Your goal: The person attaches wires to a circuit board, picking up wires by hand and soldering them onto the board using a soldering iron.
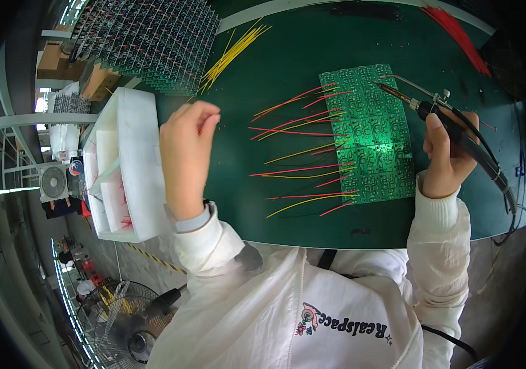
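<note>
My right hand (446,154) is wrapped round a soldering iron (455,131), with a thin metal feed tube clamped alongside it. The iron's tip points left, over the upper part of a green circuit board panel (370,175); whether it touches cannot be made out. Red, yellow and black wires (300,171) stick out leftward from the panel's left edge. Away to the left, my left hand (188,150) is raised beside a white divided bin, thumb and fingertips pinched together. A speck of red shows at its fingers, too small to name.
The white bin (138,166) holds red wires in its compartments. Yellow wires (235,55) lie at the far left of the green table (300,43), red wires (459,38) at the far right. A stacked grid of boards (146,40) stands behind the bin. A fan (129,326) stands lower left.
</note>
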Motion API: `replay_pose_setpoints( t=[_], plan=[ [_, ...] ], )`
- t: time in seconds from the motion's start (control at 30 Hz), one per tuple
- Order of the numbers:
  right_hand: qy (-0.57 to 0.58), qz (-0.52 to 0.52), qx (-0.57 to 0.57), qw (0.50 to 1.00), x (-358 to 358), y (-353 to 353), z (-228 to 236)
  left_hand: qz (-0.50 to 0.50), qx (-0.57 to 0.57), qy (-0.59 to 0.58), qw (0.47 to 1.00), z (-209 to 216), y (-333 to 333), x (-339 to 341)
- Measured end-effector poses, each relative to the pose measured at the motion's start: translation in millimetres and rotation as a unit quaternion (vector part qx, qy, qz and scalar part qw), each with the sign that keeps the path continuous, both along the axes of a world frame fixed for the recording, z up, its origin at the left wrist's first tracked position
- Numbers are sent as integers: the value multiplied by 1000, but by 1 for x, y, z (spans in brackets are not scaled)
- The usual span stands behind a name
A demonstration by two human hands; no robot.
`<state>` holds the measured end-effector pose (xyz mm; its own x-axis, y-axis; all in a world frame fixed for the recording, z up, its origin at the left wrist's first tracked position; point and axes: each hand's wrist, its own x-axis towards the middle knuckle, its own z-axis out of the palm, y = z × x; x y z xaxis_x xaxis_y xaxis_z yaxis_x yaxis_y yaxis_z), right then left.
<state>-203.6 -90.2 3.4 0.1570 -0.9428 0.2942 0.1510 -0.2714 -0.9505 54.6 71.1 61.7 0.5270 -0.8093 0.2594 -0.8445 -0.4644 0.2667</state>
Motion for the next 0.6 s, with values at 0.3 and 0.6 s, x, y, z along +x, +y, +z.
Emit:
replay_pose_setpoints(
  t=[0.3,0.6],
  plan=[
    [6,-5,-10,1000,-3,3,-3,-34,45,43,997,-18,42,31],
    [-3,6,-22,1000,-9,5,-4,-98,71,-64,991,-15,44,34]
  ],
)
